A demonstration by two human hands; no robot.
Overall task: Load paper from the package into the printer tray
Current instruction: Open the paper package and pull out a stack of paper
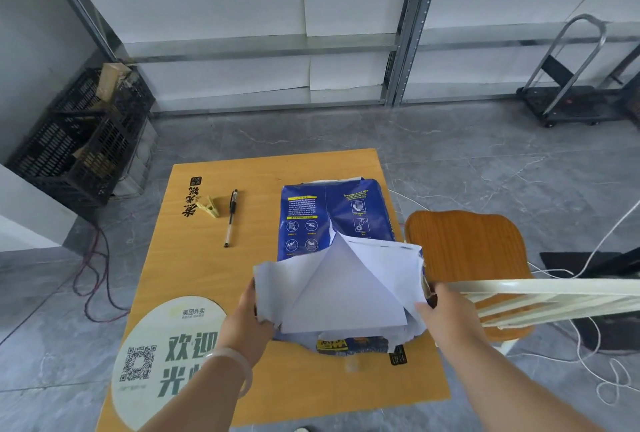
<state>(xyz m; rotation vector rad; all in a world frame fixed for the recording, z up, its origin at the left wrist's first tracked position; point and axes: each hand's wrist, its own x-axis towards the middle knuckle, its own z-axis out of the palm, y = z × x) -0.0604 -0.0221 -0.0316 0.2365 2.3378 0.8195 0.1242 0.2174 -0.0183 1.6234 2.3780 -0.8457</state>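
A blue paper package (332,213) lies on the yellow wooden table (256,258), its near end torn open. The white inner wrapper flaps (343,286) stand folded up and back over the opening. My left hand (251,317) grips the left flap of the wrapper. My right hand (441,307) holds the right flap at the package's near right corner. The sheets inside are mostly hidden under the flaps. No printer or tray is in view.
A black pen (231,216) and a yellow clothespin (209,208) lie on the table's left half. A round printed sticker (166,355) covers the near left corner. A wooden chair (467,258) stands right of the table. A black crate (79,140), shelving and a trolley (568,92) stand behind.
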